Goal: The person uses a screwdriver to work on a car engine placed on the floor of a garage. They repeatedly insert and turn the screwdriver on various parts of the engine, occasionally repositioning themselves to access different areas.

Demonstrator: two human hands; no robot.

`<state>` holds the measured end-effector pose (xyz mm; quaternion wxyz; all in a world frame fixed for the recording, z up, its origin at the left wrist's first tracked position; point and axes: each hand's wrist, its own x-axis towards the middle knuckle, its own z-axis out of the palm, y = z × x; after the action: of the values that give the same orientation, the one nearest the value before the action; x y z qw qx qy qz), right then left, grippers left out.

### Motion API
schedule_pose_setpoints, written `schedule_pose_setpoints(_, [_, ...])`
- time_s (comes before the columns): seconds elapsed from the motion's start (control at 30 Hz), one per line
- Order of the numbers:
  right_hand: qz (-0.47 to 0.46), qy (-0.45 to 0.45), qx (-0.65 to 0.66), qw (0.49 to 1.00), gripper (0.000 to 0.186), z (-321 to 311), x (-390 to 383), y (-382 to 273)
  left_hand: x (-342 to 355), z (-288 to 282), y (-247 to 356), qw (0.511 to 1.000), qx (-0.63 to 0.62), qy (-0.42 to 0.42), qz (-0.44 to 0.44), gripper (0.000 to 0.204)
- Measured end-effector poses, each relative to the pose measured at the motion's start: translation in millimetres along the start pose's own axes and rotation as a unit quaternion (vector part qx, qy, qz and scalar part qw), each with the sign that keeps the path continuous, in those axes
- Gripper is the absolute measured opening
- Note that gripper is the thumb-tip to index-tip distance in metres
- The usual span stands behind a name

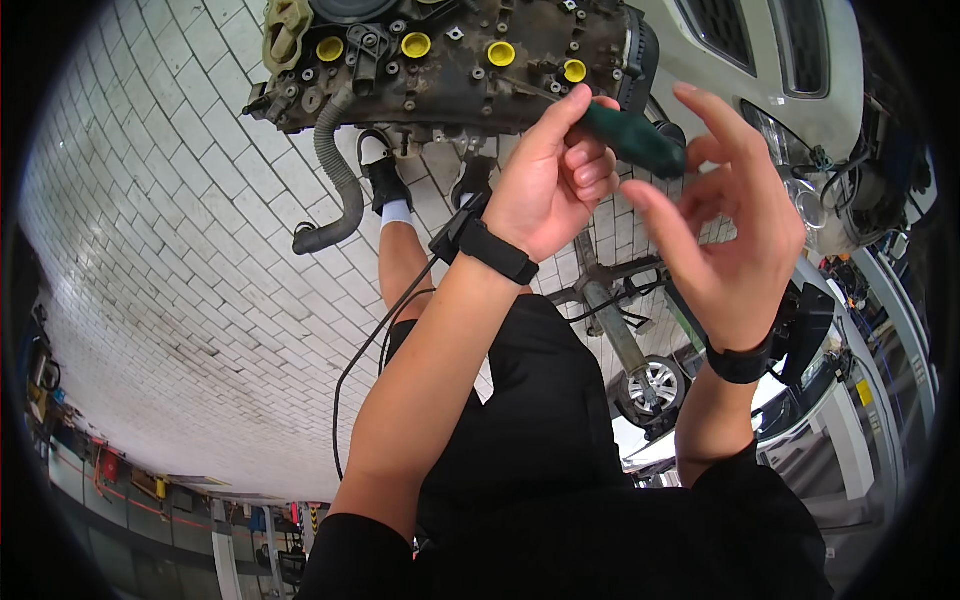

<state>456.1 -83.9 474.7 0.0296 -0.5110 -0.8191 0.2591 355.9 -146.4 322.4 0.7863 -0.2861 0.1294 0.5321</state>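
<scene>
My left hand (560,185) is closed around one end of a screwdriver (640,142) with a thick dark green handle. The handle points right and is slightly blurred. A thin shaft seems to run left from my thumb, over the engine's edge, though its tip is hard to make out. Just right of the handle's butt, my right hand (735,200) is open, thumb and fingers apart, not gripping the tool. Beyond both hands lies a dirty dark engine (440,95), with several yellow plugs (500,54) set in a row along its top.
A ribbed hose (338,165) hangs from the engine's near left side. At the upper right is a pale car bumper (800,110). A metal stand leg (612,320) stretches below the engine, near a wheel (655,385). Dark cables (350,380) trail by my left forearm. White tiles (200,260) cover the floor.
</scene>
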Motion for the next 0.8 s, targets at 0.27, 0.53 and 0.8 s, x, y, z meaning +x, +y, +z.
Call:
schedule_pose_setpoints(0.27, [0.013,-0.021,-0.010,1.000,0.033,2,-1,2,-3,0,4,1.000,0.012,0.021,0.019,0.027])
schedule_pose_setpoints(0.53, [-0.026,0.004,-0.010,1.000,0.044,8,-4,12,-3,-4,5,1.000,0.000,-0.007,0.017,0.027])
schedule_pose_setpoints(0.8, [-0.007,-0.007,-0.027,1.000,0.050,7,-3,9,0,-2,2,1.000,-0.002,0.009,0.021,0.028])
